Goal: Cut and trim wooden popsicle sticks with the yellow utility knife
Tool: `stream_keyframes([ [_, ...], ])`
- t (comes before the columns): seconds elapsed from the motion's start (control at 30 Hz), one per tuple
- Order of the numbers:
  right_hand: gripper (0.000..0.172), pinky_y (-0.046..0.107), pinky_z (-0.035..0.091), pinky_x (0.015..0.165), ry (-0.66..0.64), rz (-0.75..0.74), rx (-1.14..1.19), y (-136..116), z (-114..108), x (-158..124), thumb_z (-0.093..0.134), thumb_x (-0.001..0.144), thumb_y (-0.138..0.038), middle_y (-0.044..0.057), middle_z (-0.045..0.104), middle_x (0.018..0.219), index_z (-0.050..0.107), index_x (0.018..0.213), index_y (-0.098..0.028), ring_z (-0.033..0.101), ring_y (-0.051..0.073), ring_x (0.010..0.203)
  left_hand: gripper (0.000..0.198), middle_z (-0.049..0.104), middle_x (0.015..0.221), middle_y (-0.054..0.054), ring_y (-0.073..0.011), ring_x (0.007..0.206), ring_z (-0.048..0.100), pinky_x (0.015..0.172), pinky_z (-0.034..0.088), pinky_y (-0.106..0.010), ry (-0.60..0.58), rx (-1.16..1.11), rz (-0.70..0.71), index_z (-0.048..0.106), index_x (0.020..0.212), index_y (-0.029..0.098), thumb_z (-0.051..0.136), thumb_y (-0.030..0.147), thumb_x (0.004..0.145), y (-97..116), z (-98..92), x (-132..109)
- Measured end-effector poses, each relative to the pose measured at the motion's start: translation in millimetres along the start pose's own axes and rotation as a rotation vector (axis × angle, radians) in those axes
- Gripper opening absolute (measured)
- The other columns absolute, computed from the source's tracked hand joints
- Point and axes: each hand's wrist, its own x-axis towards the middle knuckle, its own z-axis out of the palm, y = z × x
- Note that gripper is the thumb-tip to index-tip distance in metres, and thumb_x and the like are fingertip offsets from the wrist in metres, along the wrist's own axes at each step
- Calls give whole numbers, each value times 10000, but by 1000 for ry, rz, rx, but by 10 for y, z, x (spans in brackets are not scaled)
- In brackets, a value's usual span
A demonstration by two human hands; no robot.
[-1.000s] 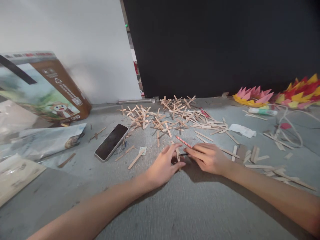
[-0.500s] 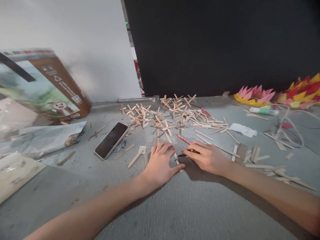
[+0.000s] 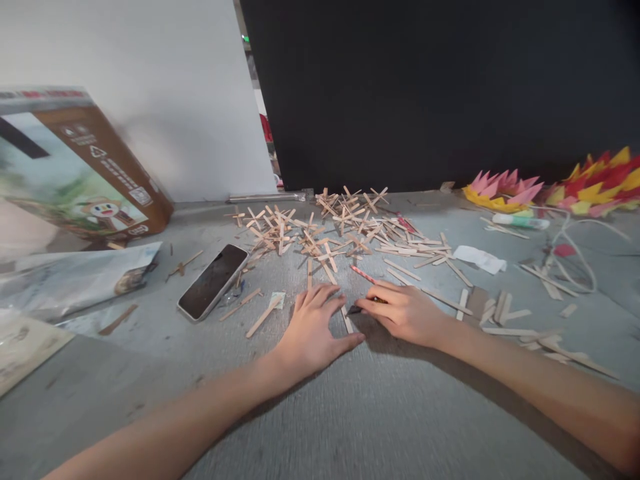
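My left hand (image 3: 313, 327) lies flat on the grey table (image 3: 350, 413), fingers spread, pressing on a wooden craft stick (image 3: 346, 320) that shows beside its thumb. My right hand (image 3: 400, 310) is curled around a thin dark tool (image 3: 356, 309) whose tip touches the table right next to that stick. A red-striped stick (image 3: 363, 274) lies just beyond the fingers. Behind both hands spreads a pile of wooden sticks glued into crosses (image 3: 320, 230).
A black phone (image 3: 213, 281) lies left of my hands. A brown printed box (image 3: 85, 170) and plastic bags (image 3: 75, 280) stand far left. Loose sticks (image 3: 505, 310), white paper (image 3: 480, 259), a white cable (image 3: 575, 257) and coloured paper flowers (image 3: 503, 188) are on the right.
My left hand has flattened over the stick and slid slightly left. My right hand has drawn closer to it with the dark tool. The view has shifted a little.
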Motion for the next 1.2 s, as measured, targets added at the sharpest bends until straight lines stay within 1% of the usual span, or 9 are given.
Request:
stream_keyframes([
  [0.3, 273, 341, 573, 875, -12, -6, 23, 22, 4, 0, 492, 1072, -181, 77, 672, 975, 700, 1248, -173, 664, 201, 957, 628, 575, 1516, -137, -380, 1462, 450, 1199, 332, -603, -19, 9, -21, 692, 1311, 224, 763, 634, 840, 17, -13, -7],
  [0.53, 257, 322, 546, 802, -76, -14, 29, 18, -85, 66, 500, 1085, -217, 74, 658, 969, 704, 1232, -162, 661, 203, 931, 636, 581, 1512, -134, -384, 1455, 457, 1195, 339, -607, -10, 11, -17, 693, 1316, 230, 775, 632, 830, -2, -7, 0],
  [0.67, 237, 338, 534, 819, -136, -54, 44, 43, -135, 102, 533, 1082, -240, 72, 671, 969, 688, 1228, -139, 653, 205, 934, 646, 576, 1515, -134, -383, 1451, 460, 1194, 338, -604, -9, 12, -2, 690, 1317, 223, 759, 650, 837, -22, 8, -3],
  [0.8, 238, 356, 533, 832, -204, -106, 7, 54, -181, 137, 579, 1023, -121, 79, 700, 1003, 671, 1242, -127, 646, 228, 1001, 609, 584, 1503, -125, -371, 1443, 468, 1198, 326, -594, 1, 15, 2, 699, 1291, 230, 774, 622, 832, -23, 18, -3],
  [0.93, 297, 397, 538, 907, -247, -155, -41, 13, -239, 189, 627, 925, -27, 96, 727, 1084, 691, 1199, -120, 634, 256, 1063, 522, 593, 1489, -115, -363, 1435, 473, 1183, 350, -568, -3, 10, -10, 717, 1245, 235, 815, 503, 807, 1, 5, 12],
  [1.0, 291, 398, 537, 926, -261, -152, -56, -23, -251, 206, 639, 901, -20, 99, 730, 1112, 702, 1163, -132, 629, 255, 1064, 501, 594, 1486, -117, -363, 1437, 472, 1180, 355, -565, -14, 9, -18, 720, 1237, 235, 818, 453, 796, 9, -6, 23],
  [1.07, 284, 387, 544, 895, -260, -136, -79, -60, -254, 214, 643, 900, -31, 103, 726, 1096, 703, 1156, -140, 627, 257, 1062, 491, 592, 1487, -120, -365, 1437, 473, 1184, 348, -570, -18, 10, -19, 726, 1224, 234, 820, 433, 785, 5, -12, 33],
  [1.13, 286, 386, 551, 854, -260, -120, -108, -88, -260, 215, 647, 895, -41, 108, 717, 1065, 698, 1161, -134, 630, 264, 1049, 494, 592, 1489, -119, -369, 1436, 474, 1187, 343, -577, -16, 7, -11, 732, 1212, 236, 827, 456, 779, -11, -12, 40],
  [1.2, 325, 397, 556, 861, -273, -127, -122, -97, -285, 208, 665, 872, -48, 110, 706, 1077, 686, 1186, -128, 629, 272, 1049, 502, 593, 1490, -118, -372, 1435, 475, 1185, 342, -586, -22, 0, -10, 738, 1206, 241, 831, 493, 782, -35, -12, 49],
])
